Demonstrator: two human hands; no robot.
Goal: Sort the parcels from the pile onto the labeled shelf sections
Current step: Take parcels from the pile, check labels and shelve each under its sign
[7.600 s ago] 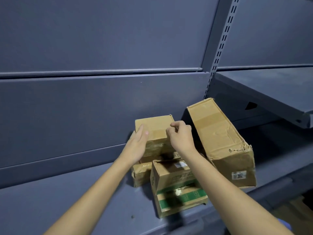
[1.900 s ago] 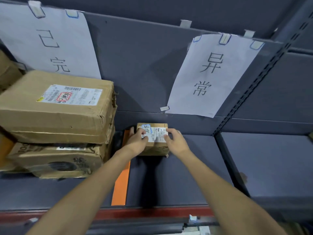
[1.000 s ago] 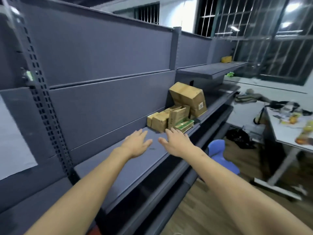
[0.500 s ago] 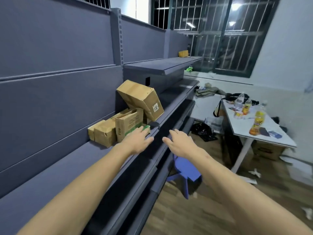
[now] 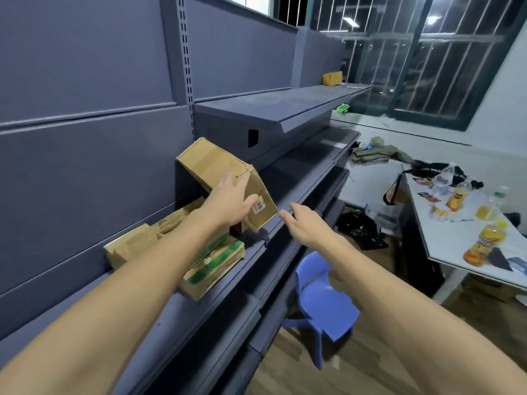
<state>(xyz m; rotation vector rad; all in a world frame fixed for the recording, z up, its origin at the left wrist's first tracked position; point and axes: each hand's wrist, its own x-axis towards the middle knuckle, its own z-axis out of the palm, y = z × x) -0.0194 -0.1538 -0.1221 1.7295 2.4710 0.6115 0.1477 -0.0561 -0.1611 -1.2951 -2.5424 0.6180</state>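
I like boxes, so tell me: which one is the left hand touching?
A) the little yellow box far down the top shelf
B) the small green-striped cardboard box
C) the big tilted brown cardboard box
C: the left hand, fingers straight, rests on the big tilted brown cardboard box, near its white label.

Blue plastic chair (image 5: pixel 322 297) on wood floor (image 5: pixel 370 366), below the right grip (image 5: pixel 306 223). White surface (image 5: pixel 456 238) well right of the grip, carrying orange drink bottles (image 5: pixel 456 196), a clear bottle (image 5: pixel 442 181) and a dark flat device (image 5: pixel 497 259). Black bag (image 5: pixel 359 228) on the floor, beyond the grip. Barred window (image 5: pixel 413 67) far behind.
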